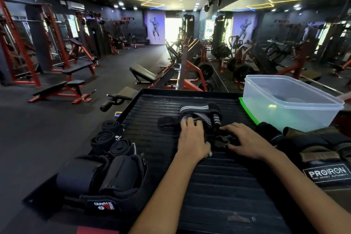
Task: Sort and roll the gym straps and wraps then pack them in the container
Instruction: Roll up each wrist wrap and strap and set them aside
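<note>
**Both hands on a dark strap, mid-platform**

Left hand (191,138) lies palm down with its fingers curled over the near end of the grey-striped wrap (201,115). Right hand (245,139) at 3 o'clock of it, fingers spread and bent over a small black strap (221,141) between the two hands; whether it pinches or only presses, cannot tell — black on black.

Three rolled wraps (112,138) sit at 9 o'clock by the edge of the ribbed platform (218,186). Larger padded wraps (98,175) at 7 o'clock. Clear container (288,100) at 1 o'clock, a green lid (247,110) beside it. Unsorted brown and black gear (313,146) at 3 o'clock.

Risks, as judged:
- Strap and striped wrap overlap; rolling one may drag the other in.
- Slack start gives a loose roll that springs open.
- Rolls at 9 o'clock could be nudged off the edge.
</note>
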